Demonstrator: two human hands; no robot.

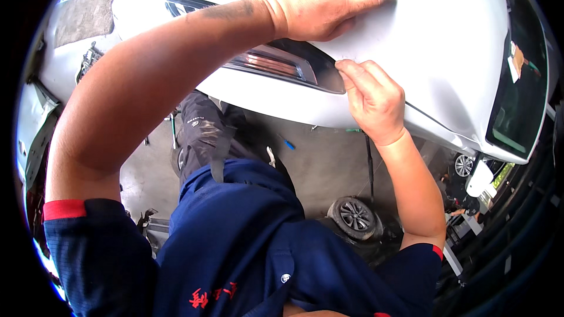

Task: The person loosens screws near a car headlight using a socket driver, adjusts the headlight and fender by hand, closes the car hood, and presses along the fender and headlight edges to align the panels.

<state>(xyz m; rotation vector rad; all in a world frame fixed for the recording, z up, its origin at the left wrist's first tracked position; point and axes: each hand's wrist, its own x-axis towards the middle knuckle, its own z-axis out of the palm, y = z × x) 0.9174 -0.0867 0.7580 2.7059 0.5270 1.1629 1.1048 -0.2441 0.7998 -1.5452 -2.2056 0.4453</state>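
A white car's hood (435, 41) fills the upper part of the view, with a dark-edged headlight (288, 66) below it. My left hand (338, 0) lies flat on the hood above the headlight, fingers stretched out and holding nothing. At the headlight's pointed rear end, my right hand (376, 98) has its thumb and fingertips pinched together against the edge between lamp and hood. Whatever sits in that pinch is too small or hidden to make out. The white bumper and fender (282, 103) run just under the lamp.
A loose wheel (355, 217) lies on the concrete floor at lower right. A blue-handled tool (288, 144) rests on the floor near my legs. The windshield (514, 94) and side mirror (480, 179) are at right, with another person (461, 196) beyond.
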